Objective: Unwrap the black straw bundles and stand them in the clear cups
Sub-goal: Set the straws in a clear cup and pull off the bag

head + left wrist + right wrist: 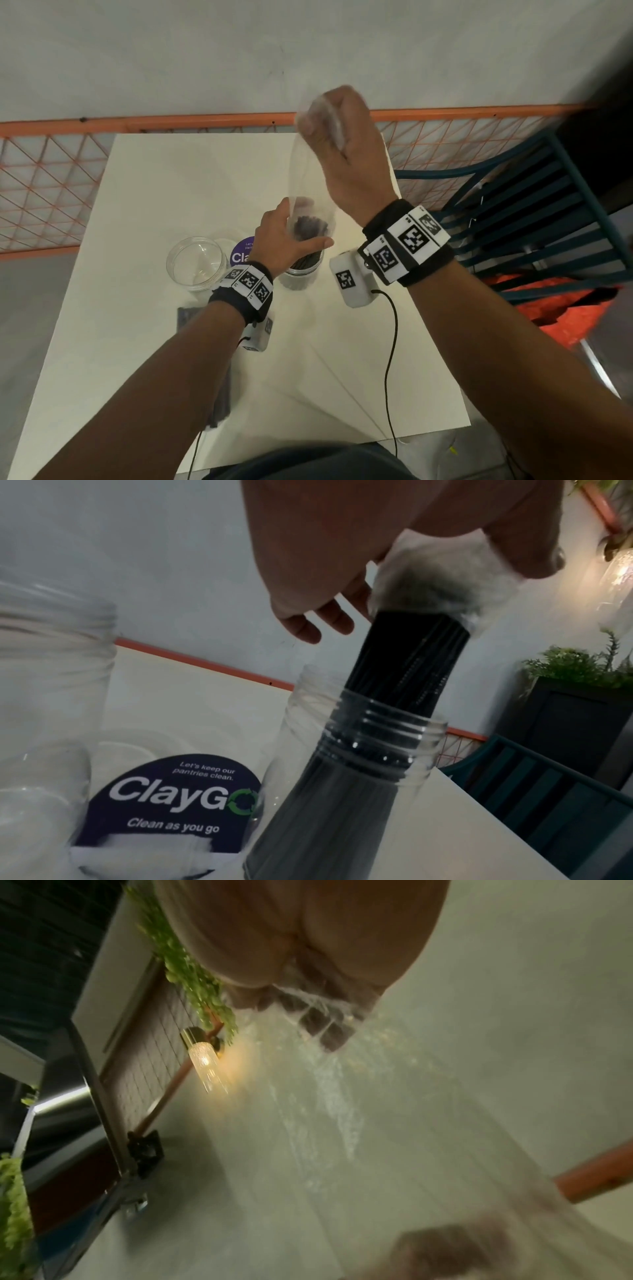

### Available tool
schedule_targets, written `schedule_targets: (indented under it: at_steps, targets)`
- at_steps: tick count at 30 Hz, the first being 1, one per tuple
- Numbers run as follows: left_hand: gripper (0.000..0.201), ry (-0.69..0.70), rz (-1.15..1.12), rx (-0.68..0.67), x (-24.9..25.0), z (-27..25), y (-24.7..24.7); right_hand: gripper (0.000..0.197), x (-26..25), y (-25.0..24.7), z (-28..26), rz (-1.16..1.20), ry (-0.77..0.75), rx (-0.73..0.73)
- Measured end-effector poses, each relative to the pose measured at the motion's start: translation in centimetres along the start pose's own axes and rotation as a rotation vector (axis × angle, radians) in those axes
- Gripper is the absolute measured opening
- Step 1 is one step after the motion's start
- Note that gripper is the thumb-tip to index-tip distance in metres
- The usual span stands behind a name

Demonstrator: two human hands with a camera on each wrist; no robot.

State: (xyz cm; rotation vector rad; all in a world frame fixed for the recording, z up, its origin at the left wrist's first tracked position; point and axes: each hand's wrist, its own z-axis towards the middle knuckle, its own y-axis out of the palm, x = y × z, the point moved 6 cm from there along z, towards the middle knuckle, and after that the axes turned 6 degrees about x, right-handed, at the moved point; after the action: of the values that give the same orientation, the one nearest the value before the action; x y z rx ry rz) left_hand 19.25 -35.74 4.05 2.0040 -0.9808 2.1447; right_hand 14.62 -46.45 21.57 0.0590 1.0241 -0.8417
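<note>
A bundle of black straws [407, 666] stands in a clear cup [301, 274] [394, 723] at the middle of the white table [342, 359]. A clear plastic wrapper [308, 171] [441, 585] still covers the straws' tops and stretches upward. My right hand [322, 116] [308, 1010] is raised high and pinches the wrapper's top end. My left hand [306, 224] [428, 588] curls around the wrapper's lower end, where the straw tops [308, 226] are, thumb on one side and fingers on the other. An empty clear cup [197, 263] [51, 669] stands to the left. Another wrapped black bundle [221, 397] lies under my left forearm.
A purple round ClayGo sticker [241, 255] [171, 799] lies between the cups. An orange mesh rail [51, 178] runs behind the table against the wall. A teal slatted chair [531, 212] and an orange bag [565, 308] stand to the right. Wrist-camera cables [390, 359] trail over the table.
</note>
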Motion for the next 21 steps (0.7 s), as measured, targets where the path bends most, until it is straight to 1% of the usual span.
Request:
schedule_targets:
  at_steps: [2, 4, 5, 7, 8, 10, 11, 12, 14, 16, 17, 19, 21]
  targets:
    - [0.061, 0.045, -0.075, 0.016, 0.9, 0.1, -0.3, 0.017, -1.2, -1.3, 0.4, 0.098, -0.018, 0.082]
    - [0.058, 0.096, -0.165, 0.048, 2.3, 0.2, -0.8, 0.018, -1.7, -2.6, -0.1, 0.136, -0.02, 0.145]
    - [0.049, 0.128, -0.206, 0.074, 3.1, 0.2, -1.1, 0.02, -1.9, -3.3, -0.8, 0.143, -0.024, 0.171]
    - [0.023, 0.203, -0.245, 0.137, 4.7, 0.2, -2.1, 0.027, -1.9, -5.0, -2.6, 0.132, -0.045, 0.217]
    - [0.015, 0.241, -0.233, 0.165, 5.3, 0.1, -2.6, 0.033, -1.7, -5.8, -3.8, 0.097, -0.052, 0.227]
    - [0.01, 0.304, -0.202, 0.176, 6.5, -0.6, -3.2, 0.044, -0.4, -7.3, -6.3, 0.022, -0.034, 0.213]
    - [0.012, 0.332, -0.2, 0.154, 7.2, -1.0, -3.2, 0.044, 0.5, -7.9, -7.5, 0.008, 0.004, 0.189]
    - [0.018, 0.357, -0.203, 0.128, 7.8, -1.4, -3.1, 0.042, 1.5, -8.3, -8.6, -0.01, 0.051, 0.159]
    - [0.032, 0.446, -0.154, 0.126, 9.3, -2.8, -3.2, 0.03, 3.1, -9.1, -10.7, -0.072, 0.11, 0.091]
    - [0.036, 0.578, -0.037, 0.147, 10.2, -4.2, -3.0, 0.016, 3.9, -9.6, -12.5, -0.122, 0.15, 0.004]
    - [0.034, 0.619, 0.02, 0.154, 10.2, -4.6, -2.8, 0.019, 4.2, -9.8, -13.4, -0.121, 0.193, -0.049]
    - [0.03, 0.702, 0.143, 0.152, 10.3, -5.3, -2.5, 0.032, 4.7, -9.8, -14.9, -0.037, 0.293, -0.202]
    - [0.029, 0.808, 0.304, 0.122, 10.5, -6.2, -1.9, 0.054, 4.6, -9.7, -16.0, 0.031, 0.337, -0.321]
